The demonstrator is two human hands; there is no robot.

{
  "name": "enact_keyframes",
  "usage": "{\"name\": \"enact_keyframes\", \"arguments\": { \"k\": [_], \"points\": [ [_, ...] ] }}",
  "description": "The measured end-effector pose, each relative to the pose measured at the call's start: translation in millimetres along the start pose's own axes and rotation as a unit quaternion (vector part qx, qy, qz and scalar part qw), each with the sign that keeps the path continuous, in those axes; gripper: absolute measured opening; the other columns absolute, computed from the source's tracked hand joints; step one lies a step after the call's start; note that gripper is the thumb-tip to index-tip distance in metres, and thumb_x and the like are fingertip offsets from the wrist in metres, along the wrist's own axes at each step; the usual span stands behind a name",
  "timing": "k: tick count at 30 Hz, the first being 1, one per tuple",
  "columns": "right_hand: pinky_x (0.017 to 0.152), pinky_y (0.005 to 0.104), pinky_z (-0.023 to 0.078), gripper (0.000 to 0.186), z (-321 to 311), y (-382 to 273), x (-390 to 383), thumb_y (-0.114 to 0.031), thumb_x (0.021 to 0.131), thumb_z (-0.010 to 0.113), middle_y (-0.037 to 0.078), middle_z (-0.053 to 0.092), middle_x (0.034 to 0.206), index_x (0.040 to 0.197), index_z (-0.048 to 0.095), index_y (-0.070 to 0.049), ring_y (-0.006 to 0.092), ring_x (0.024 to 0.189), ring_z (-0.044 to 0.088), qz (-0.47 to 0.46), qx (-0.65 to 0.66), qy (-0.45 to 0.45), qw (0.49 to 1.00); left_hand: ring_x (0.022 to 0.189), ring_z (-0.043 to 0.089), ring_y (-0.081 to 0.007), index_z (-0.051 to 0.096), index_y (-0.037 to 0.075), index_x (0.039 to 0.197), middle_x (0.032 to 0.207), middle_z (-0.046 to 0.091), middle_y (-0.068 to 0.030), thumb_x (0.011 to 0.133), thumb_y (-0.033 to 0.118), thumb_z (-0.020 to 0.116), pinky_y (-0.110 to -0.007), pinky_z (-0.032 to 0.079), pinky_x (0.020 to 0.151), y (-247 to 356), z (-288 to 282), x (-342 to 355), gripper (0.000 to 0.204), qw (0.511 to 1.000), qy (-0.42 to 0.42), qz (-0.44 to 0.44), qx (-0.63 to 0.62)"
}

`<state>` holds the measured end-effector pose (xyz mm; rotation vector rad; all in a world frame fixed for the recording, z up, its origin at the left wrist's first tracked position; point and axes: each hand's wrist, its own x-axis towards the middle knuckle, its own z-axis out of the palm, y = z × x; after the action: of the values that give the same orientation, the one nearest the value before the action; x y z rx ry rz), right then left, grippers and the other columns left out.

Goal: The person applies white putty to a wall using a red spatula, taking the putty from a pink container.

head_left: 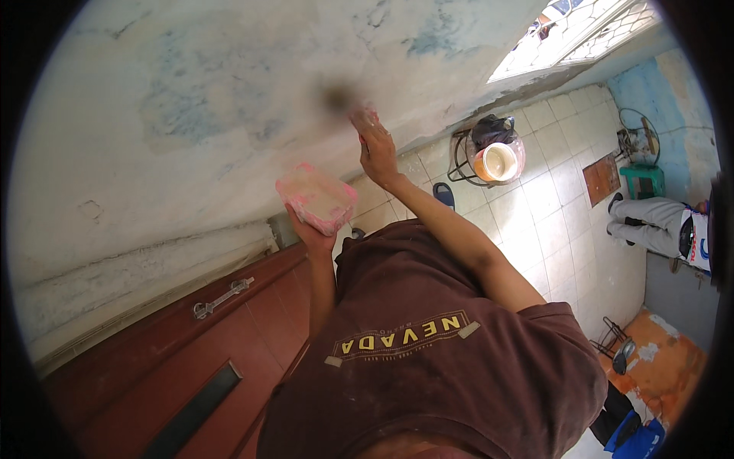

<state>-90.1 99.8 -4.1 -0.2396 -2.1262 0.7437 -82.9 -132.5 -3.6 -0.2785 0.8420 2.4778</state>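
My left hand (312,236) is closed on the near side of a pink plastic tub (336,220), its rim smeared and a pale putty-like paste inside. Ahead and to the right, my right hand (378,155) is closed on a small pinkish tool (365,116) coated with pale paste, close against the wall. Its exact kind is hard to make out, and I cannot tell whether it touches the surface. The wall (191,99) is off-white with worn blue patches. A dark blurred spot covers part of the view beside the tool.
A round stool (514,162) bears an orange-and-white bucket (497,163) and a black plastic bag (492,130). Left below is a reddish-brown door (260,306) with a metal handle. Another person (657,222) in grey trousers is at the far right, near a green stool (644,182).
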Motion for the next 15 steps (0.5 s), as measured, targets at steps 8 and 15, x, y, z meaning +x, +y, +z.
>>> {"name": "enact_keyframes", "arguments": {
  "k": [8,15],
  "points": [
    [0.085,0.0394,0.059,0.027,-31.4,141.3,-28.7,-0.013,0.106,0.049,0.013,0.069,0.119,0.127,0.061,0.0,0.0237,0.107,0.069,0.51,0.385,0.142,0.756,0.145,0.042,-0.0328,0.034,0.02,0.158,0.157,0.043,-0.0075,0.103,0.063,0.042,-0.056,0.035,0.119,8.0,11.1,1.7,0.07,1.0,-0.022,0.006,-0.02],
    [0.085,0.045,0.064,0.022,-101.1,44.1,124.5,-0.006,0.102,0.052,0.019,0.066,0.116,0.122,0.056,0.003,0.0296,0.106,0.068,0.455,0.538,0.21,0.678,0.144,0.042,-0.0331,0.036,0.02,0.157,0.156,0.044,-0.0069,0.104,0.062,0.041,-0.057,0.036,0.119,5.5,-3.7,-1.2,0.068,0.999,0.016,0.026,-0.041]
  ]
}}
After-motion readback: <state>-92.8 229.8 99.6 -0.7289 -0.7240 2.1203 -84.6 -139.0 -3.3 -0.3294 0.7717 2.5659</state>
